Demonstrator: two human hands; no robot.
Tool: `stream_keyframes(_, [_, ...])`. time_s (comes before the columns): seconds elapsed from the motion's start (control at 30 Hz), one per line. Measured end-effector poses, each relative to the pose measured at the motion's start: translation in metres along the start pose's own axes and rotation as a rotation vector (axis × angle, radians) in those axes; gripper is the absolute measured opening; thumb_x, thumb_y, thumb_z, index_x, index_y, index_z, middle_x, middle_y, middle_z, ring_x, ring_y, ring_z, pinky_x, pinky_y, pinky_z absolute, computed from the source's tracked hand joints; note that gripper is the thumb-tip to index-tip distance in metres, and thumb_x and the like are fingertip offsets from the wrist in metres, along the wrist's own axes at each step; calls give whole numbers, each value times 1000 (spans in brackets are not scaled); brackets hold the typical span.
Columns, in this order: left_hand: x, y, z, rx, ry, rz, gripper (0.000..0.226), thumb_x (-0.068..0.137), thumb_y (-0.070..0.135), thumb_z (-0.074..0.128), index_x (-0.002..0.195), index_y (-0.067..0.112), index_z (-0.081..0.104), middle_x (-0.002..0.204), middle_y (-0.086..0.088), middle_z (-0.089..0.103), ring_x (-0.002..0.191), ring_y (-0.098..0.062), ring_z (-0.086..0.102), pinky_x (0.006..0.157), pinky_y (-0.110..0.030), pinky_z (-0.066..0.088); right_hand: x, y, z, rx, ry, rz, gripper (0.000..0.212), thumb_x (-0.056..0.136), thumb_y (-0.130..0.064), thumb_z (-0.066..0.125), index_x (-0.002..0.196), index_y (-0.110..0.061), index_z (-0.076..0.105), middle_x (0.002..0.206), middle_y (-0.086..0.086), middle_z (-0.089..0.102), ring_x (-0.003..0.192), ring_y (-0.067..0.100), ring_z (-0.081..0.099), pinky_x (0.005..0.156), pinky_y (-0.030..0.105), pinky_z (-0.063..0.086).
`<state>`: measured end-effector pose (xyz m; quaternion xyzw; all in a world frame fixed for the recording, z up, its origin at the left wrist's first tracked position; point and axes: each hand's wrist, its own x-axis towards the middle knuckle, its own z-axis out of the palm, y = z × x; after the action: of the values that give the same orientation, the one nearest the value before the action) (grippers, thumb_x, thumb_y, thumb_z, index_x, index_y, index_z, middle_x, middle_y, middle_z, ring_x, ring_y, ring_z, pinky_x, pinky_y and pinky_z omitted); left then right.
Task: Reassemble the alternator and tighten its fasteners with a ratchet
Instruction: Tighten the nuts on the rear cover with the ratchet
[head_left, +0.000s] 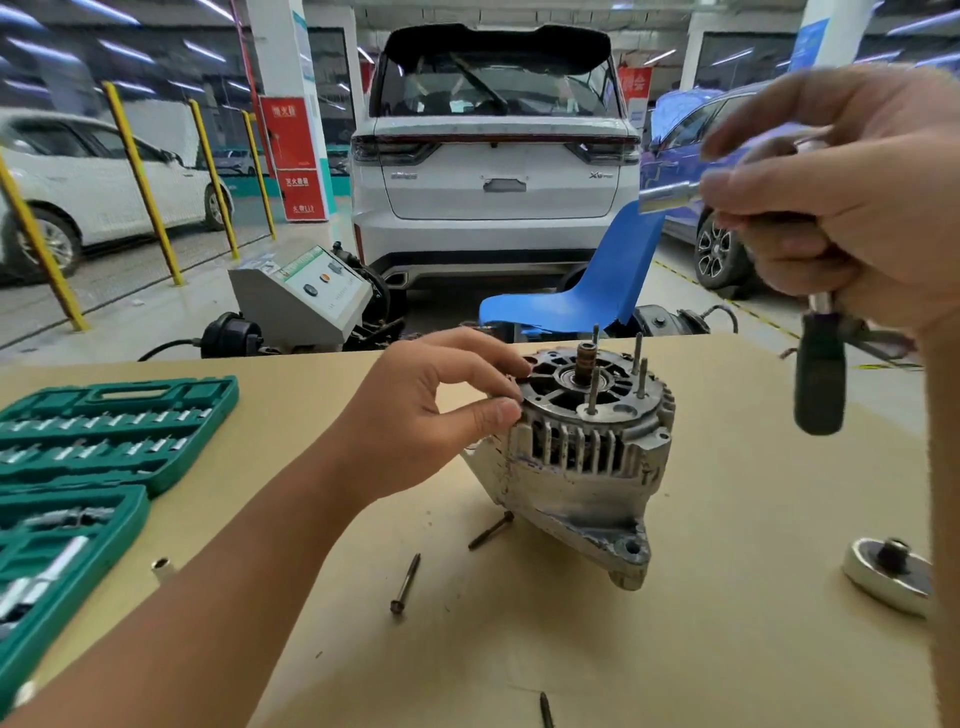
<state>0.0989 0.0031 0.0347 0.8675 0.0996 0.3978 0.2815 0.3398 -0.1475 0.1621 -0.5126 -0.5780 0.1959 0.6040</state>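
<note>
The silver alternator stands on the tan table, its finned end up with a shaft and several studs sticking out. My left hand rests its fingertips on the alternator's upper left rim. My right hand is raised at the upper right, gripping the ratchet; its dark handle hangs down and a metal socket end points left. Two long bolts lie loose on the table in front of the alternator, and a third bolt tip shows at the bottom edge.
An open green socket set case fills the table's left side. A small loose socket lies near it. A round pulley-like part sits at the right edge. Beyond the table are a blue chair, a grey machine and parked cars.
</note>
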Motion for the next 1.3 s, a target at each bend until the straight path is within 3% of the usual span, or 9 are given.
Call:
stream_keyframes(0.23, [5, 14, -3, -258, 117, -117, 38, 102, 19, 49, 137, 10, 60, 109, -2, 74, 95, -19, 71, 84, -22, 55, 8, -24, 53, -506, -263, 12, 23, 62, -23, 90, 77, -18, 74, 47, -3, 54, 38, 14, 45, 40, 23, 38])
stream_keyframes(0.33, [9, 21, 0, -92, 66, -4, 32, 97, 20, 60, 127, 12, 68, 104, -2, 77, 97, -23, 72, 84, -40, 59, 10, -18, 70, -681, -408, 34, 14, 69, -25, 88, 74, -24, 75, 46, -8, 56, 33, 6, 46, 35, 21, 38])
stream_keyframes(0.43, [12, 21, 6, 37, 90, 35, 22, 89, 18, 72, 111, 21, 73, 92, 3, 77, 84, -12, 70, 77, -27, 56, 10, -13, 79, -910, -450, -41, 16, 68, -31, 87, 73, -33, 72, 65, -21, 64, 48, -2, 55, 42, 23, 45])
stream_keyframes(0.5, [12, 22, 8, 80, 94, 24, 23, 84, 20, 76, 107, 23, 74, 88, 7, 74, 79, -7, 66, 75, -19, 52, 11, -13, 80, -947, -442, -69, 19, 65, -30, 87, 74, -34, 71, 68, -14, 66, 54, -1, 59, 49, 28, 50])
stream_keyframes(0.6, [12, 24, 8, 124, 50, 26, 21, 83, 21, 77, 102, 14, 77, 84, 11, 72, 77, -8, 64, 74, -18, 50, 14, -14, 84, -987, -443, -77, 23, 53, -40, 85, 71, -33, 72, 61, -12, 64, 52, 6, 61, 56, 37, 59])
stream_keyframes(0.77, [11, 27, 5, 119, -22, -21, 13, 83, 19, 83, 93, 16, 74, 83, 7, 70, 79, -11, 62, 75, -25, 51, 11, -23, 92, -1153, -457, -77, 54, 36, -64, 63, 80, -36, 73, 65, -15, 61, 54, 1, 55, 58, 29, 54])
stream_keyframes(0.97, [13, 31, -1, 105, -96, -13, 26, 82, 15, 85, 86, 37, 70, 73, 21, 66, 72, -6, 59, 68, -13, 44, 1, -18, 89, -1053, -383, -66, 46, 45, -58, 83, 74, -28, 64, 65, -12, 56, 53, 2, 51, 48, 22, 41])
stream_keyframes(1.13, [11, 30, 1, 140, -66, -4, 29, 78, 11, 88, 85, 33, 70, 72, 18, 69, 67, -7, 61, 61, -18, 46, -3, -19, 68, -811, -517, 28, 42, 63, -19, 93, 95, -33, 70, 83, -11, 73, 68, 8, 71, 69, 40, 64])
stream_keyframes(1.3, [11, 21, -2, 74, -50, -86, 24, 79, 7, 86, 83, 28, 74, 72, 10, 71, 66, -9, 65, 63, -28, 54, -1, -16, 61, -788, -482, 35, 33, 79, -14, 85, 108, -21, 71, 75, -4, 76, 60, 9, 72, 61, 29, 63])
